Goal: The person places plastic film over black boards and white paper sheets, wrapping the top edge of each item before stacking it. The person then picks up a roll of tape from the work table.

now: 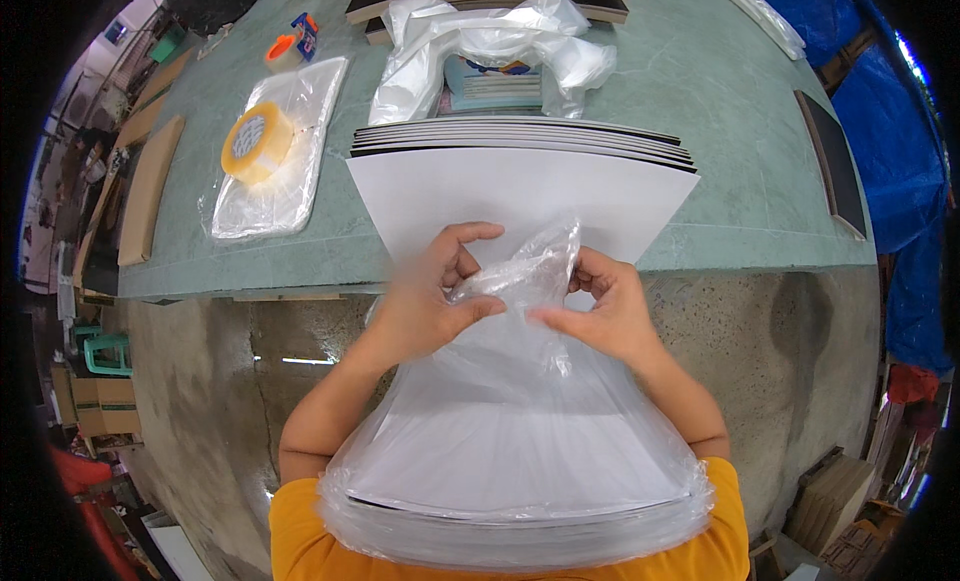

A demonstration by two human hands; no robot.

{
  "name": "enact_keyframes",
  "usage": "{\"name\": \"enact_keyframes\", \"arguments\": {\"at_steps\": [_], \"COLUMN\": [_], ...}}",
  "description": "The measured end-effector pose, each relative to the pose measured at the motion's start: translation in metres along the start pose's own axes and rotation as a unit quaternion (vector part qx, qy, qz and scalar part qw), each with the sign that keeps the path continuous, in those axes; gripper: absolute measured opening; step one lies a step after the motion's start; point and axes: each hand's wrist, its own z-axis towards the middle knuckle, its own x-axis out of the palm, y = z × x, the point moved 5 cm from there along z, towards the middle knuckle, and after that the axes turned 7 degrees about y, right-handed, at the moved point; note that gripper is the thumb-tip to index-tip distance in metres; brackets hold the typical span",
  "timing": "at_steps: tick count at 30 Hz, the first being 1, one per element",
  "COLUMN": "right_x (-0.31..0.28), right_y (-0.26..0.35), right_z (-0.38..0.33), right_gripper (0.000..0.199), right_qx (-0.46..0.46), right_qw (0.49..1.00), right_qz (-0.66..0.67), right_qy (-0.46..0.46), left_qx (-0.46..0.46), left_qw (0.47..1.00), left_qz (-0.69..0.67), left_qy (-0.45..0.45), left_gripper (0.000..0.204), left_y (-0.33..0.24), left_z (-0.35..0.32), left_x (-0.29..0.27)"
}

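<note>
A clear plastic bag [540, 271] stands crumpled between my hands, in front of a stack of white boards with dark edges [540, 191] at the table's near edge. My right hand [612, 306] pinches the bag's right side between thumb and fingers. On the other side, my left hand [425, 296] has its thumb and index finger spread apart, with the thumb against the film. Close to my body lies a pile of clear plastic bags [520, 536], with a white sheet or board [540, 441] showing through the film.
On the green table [700, 91], a roll of clear tape [257, 143] rests on flat plastic bags [320, 111]. Behind it lie an orange tape roll [284, 53] and a blue-orange tool [305, 36]. White plastic wrapping [410, 71] and stacked boards [600, 6] occupy the back. A dark board [830, 166] lies right.
</note>
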Motion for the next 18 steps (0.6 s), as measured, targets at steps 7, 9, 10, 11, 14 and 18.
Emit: {"name": "enact_keyframes", "arguments": {"at_steps": [7, 9, 10, 11, 14, 18], "right_x": [-0.023, -0.012, -0.014, -0.019, -0.018, 0.004], "right_y": [0.012, 0.008, 0.005, 0.000, 0.000, 0.004], "right_z": [0.001, -0.001, -0.001, -0.001, 0.001, 0.009], "right_gripper": [0.014, 0.014, 0.013, 0.013, 0.015, 0.018], "right_qx": [0.069, 0.107, 0.101, 0.094, 0.107, 0.074], "right_qw": [0.994, 0.991, 0.991, 0.990, 0.990, 0.987], "right_qz": [0.086, 0.083, 0.091, 0.099, 0.088, 0.108], "right_qy": [-0.013, 0.011, 0.015, 0.019, 0.036, 0.091], "left_qx": [0.024, 0.008, 0.001, 0.064, 0.158, 0.070], "left_qw": [0.999, 0.998, 0.998, 0.980, 0.927, 0.993], "left_qz": [0.023, 0.046, 0.057, 0.169, 0.316, 0.089], "left_qy": [-0.016, -0.031, -0.038, -0.086, -0.126, 0.019], "left_gripper": [0.057, 0.053, 0.051, 0.043, 0.023, 0.017], "left_y": [-0.004, -0.003, -0.003, -0.013, -0.036, -0.032], "left_z": [-0.013, -0.013, -0.013, -0.012, -0.012, 0.007], "left_x": [-0.009, -0.011, -0.013, -0.017, -0.013, 0.024]}}
